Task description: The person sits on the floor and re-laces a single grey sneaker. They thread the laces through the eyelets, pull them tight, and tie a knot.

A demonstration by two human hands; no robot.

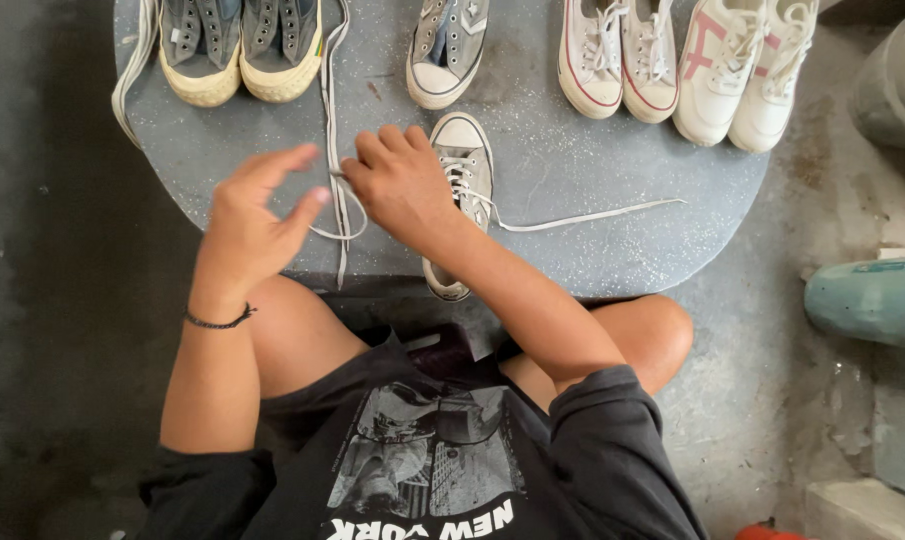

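A grey canvas sneaker (465, 172) with a white toe cap lies on the round grey table (593, 230) in front of me. My right hand (401, 185) rests beside the sneaker and pinches a loose white shoelace (335, 120) that runs up the table. My left hand (258, 215) hovers just left of that lace with fingers spread, holding nothing. Another white lace (583, 217) trails from the sneaker to the right across the table.
Along the table's far edge stand a grey pair with yellowish soles (241, 45), a single grey sneaker (449, 48), a white pair with red trim (621, 55) and a white pair with pink marks (743, 68). A teal cylinder (873, 300) lies on the concrete floor at right.
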